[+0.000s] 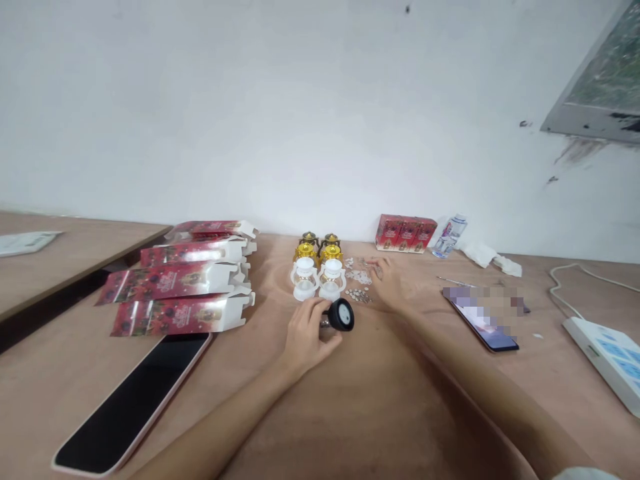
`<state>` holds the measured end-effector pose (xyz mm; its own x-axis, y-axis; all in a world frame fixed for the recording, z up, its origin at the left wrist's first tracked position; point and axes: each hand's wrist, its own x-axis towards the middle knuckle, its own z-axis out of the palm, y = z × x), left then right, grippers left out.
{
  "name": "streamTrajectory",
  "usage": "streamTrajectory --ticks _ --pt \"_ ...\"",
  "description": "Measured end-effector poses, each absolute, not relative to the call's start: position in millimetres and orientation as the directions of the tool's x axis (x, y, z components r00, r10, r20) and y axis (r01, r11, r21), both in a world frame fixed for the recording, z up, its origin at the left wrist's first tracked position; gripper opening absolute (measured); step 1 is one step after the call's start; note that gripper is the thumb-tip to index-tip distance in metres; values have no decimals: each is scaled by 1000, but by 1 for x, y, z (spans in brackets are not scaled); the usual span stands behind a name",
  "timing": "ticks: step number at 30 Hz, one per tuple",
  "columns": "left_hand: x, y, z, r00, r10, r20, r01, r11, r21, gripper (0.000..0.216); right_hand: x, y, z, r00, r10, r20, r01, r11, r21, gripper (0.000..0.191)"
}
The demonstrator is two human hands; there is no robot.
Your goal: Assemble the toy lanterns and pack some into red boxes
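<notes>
My left hand [307,337] is closed around a small lantern lying on its side, its round black base [342,315] facing me. My right hand [386,280] reaches forward onto a scatter of small silvery button cells [358,285]; its fingers are curled over them, and whether it pinches one is too small to see. Just beyond stand two lanterns with white frames and clear bodies [317,279], and behind those two with gold tops [318,248].
Several flat red and white cartons [180,280] lie stacked at the left, a pink-edged tablet [135,400] in front of them. A red box [405,233], a bottle [449,236], a crumpled tissue [490,257], a phone [483,320] and a white power strip [605,353] lie to the right.
</notes>
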<state>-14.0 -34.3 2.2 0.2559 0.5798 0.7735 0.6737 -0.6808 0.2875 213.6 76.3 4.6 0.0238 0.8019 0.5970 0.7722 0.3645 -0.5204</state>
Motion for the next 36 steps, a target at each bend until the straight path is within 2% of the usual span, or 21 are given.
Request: streamTrajectory --ticks 6,13,18,22,24,29,36 --pt "-14 -34 2 279 556 783 660 -703 264 43 237 41 -30 93 819 567 740 324 -589 27" --pt "-15 -33 2 287 548 786 657 -710 254 44 212 35 -35 -32 882 470 684 362 -633 34" --pt "-14 -33 3 288 538 792 649 -718 251 43 189 33 -29 -131 860 494 734 419 -535 41" --pt "-14 -32 3 290 529 797 645 -723 246 42 180 42 -23 -231 840 490 767 467 -439 25" --pt "-14 -32 3 285 527 801 646 -722 245 43 177 48 -21 -261 841 475 769 478 -424 17" --pt "-14 -31 3 284 526 802 638 -728 251 42 177 54 -20 -282 841 461 777 482 -404 10" --pt "-14 -31 3 289 526 800 635 -731 251 43 220 47 -24 -297 841 453 783 486 -389 11"
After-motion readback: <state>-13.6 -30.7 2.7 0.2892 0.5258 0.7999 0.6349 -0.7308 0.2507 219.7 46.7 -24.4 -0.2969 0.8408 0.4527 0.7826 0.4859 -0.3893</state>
